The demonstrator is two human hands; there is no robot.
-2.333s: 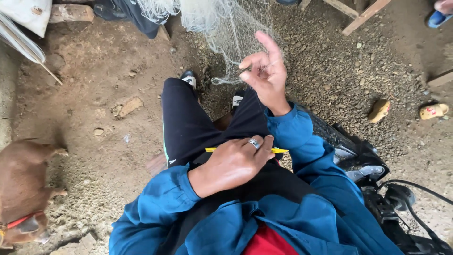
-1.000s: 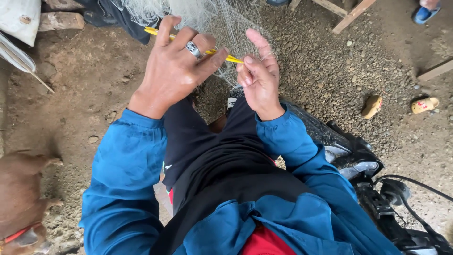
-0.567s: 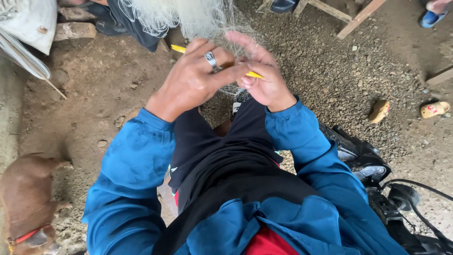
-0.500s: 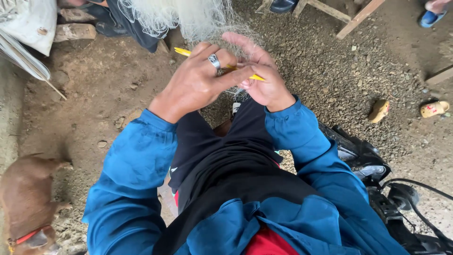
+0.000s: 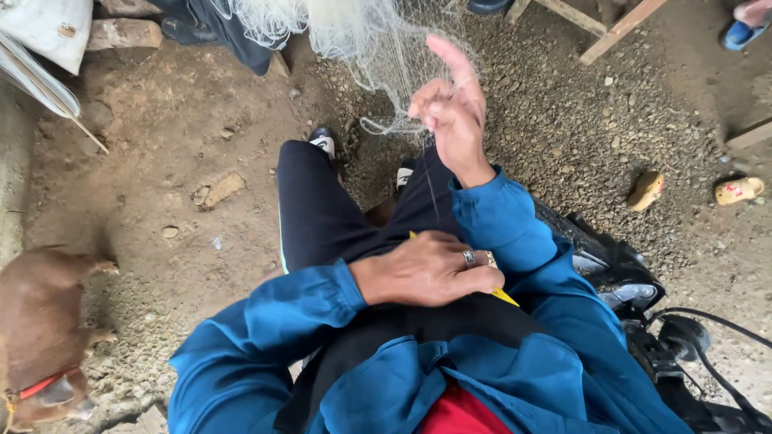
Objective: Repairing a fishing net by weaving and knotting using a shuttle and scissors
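Note:
My right hand [image 5: 454, 112] is raised in front of me and pinches a fold of the fine white fishing net [image 5: 362, 40] between thumb and fingers, index finger pointing up. My left hand [image 5: 434, 269], with rings on it, rests low on my lap, closed around a yellow netting needle [image 5: 505, 296] whose tip pokes out past the fingers. A thin line [image 5: 433, 197] runs taut from the net down to that hand. I wear a blue jacket and dark trousers; my shoes [image 5: 324, 142] rest on the dirt under the net.
A brown dog [image 5: 36, 329] with a red collar stands at the lower left. Black gear with a cable [image 5: 667, 337] lies to my right. Two tan sandals [image 5: 647, 189] lie on the gravel. Wooden planks [image 5: 619, 28] and another person's blue shoe [image 5: 741, 32] are at the top right.
My left hand has dropped from the net down to my lap with the yellow needle, drawing the line tight. The right hand stays up on the net, now with fingers spread.

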